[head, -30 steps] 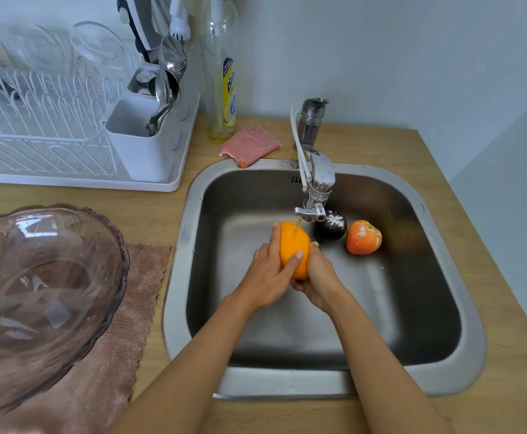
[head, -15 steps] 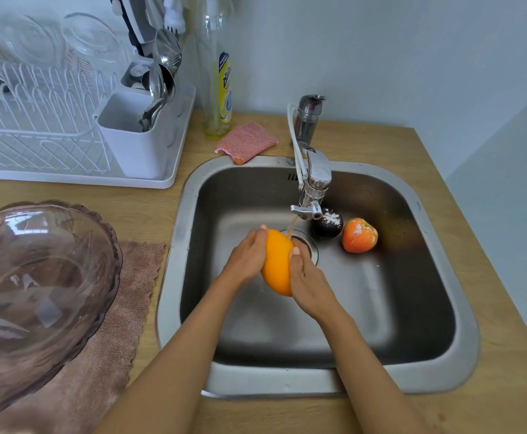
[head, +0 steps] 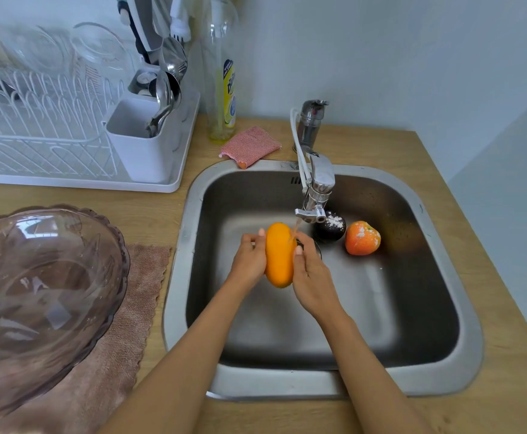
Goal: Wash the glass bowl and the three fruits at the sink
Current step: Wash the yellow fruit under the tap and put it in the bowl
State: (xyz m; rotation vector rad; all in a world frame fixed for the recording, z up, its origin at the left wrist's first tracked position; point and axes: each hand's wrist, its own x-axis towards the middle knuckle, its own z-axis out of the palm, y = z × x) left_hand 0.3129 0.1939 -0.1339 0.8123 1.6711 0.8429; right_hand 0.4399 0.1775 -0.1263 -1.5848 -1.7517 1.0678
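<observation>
An orange-yellow mango (head: 280, 255) is held upright over the steel sink (head: 190, 233), under a thin stream from the tap (head: 315, 195). My left hand (head: 249, 258) grips its left side and my right hand (head: 310, 277) grips its right side. A dark round fruit (head: 331, 228) with white powder on it lies on the sink floor behind the tap's spout. To its right lies an orange-red fruit (head: 362, 239), also dusted white. The tinted glass bowl (head: 43, 296) sits on a brown cloth (head: 124, 333) on the counter to the left.
A white dish rack (head: 52, 142) with glasses and a cutlery holder (head: 143, 145) stands at the back left. A dish-soap bottle (head: 223, 89) and a pink scouring pad (head: 249, 146) are behind the sink. The wall closes in on the right.
The mango has turned from tilted to upright between my hands and has shifted slightly under the tap. Both hands have slid along its sides.
</observation>
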